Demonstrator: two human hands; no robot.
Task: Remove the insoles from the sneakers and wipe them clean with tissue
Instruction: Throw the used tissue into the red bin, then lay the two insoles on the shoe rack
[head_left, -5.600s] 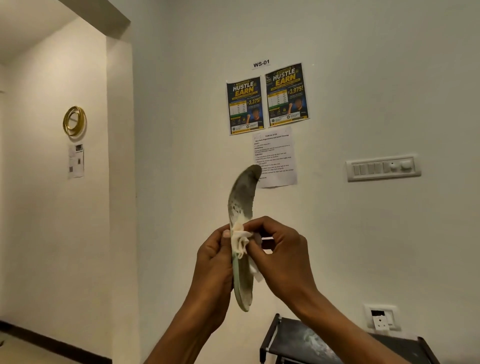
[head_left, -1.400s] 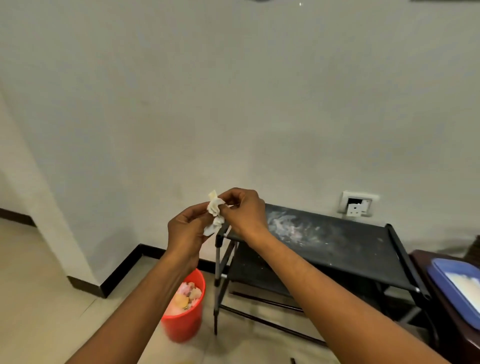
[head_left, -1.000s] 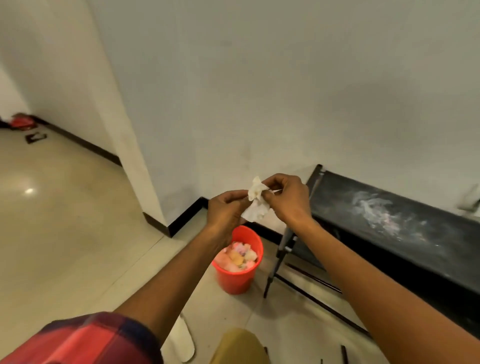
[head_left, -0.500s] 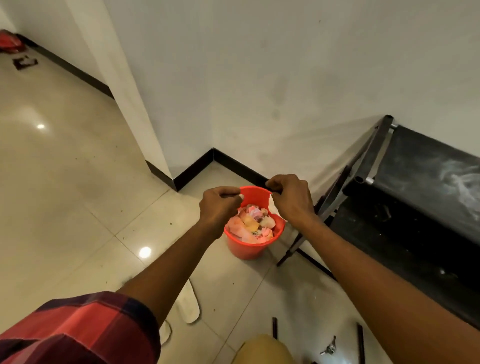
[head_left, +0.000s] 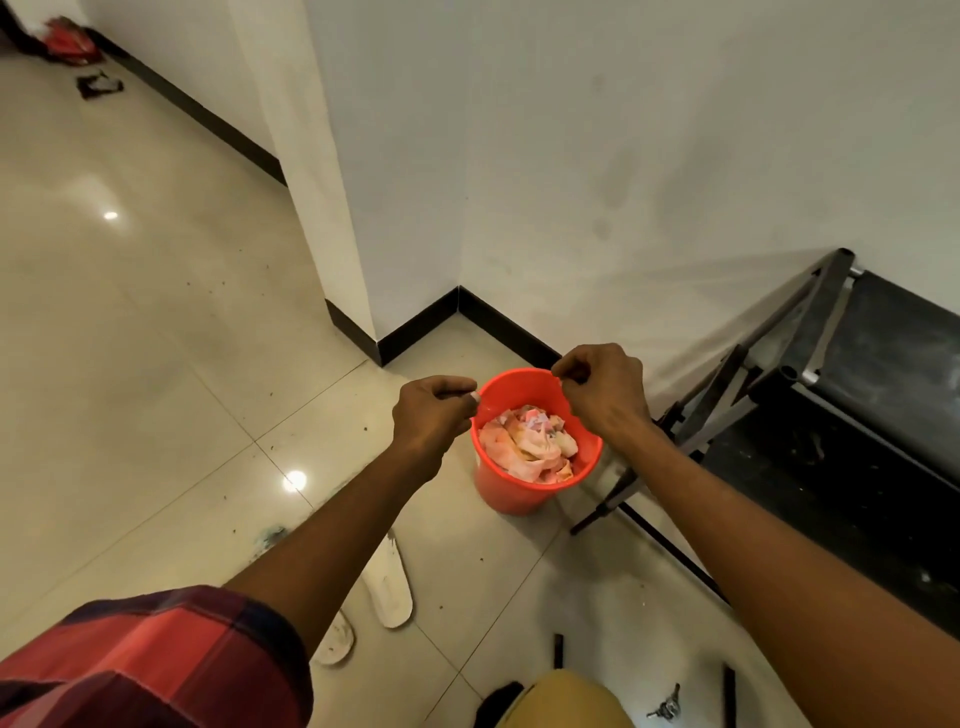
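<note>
Tissue (head_left: 527, 446) out of fingers (head_left: 453, 387), apparently in bucket (head_left: 519, 499) below; left hand (head_left: 431, 415), right hand (head_left: 605, 392) clenched, empty.

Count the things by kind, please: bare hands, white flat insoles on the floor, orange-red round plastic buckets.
Bare hands: 2, left hand and right hand.
White flat insoles: 2, far insole and near insole, partly behind the left arm.
Orange-red round plastic bucket: 1.
Total: 5.

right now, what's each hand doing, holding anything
Left hand: fingers curled in a pinch; a held scrap cannot be told.
Right hand: closed, fingers curled, nothing visible in it.
</note>
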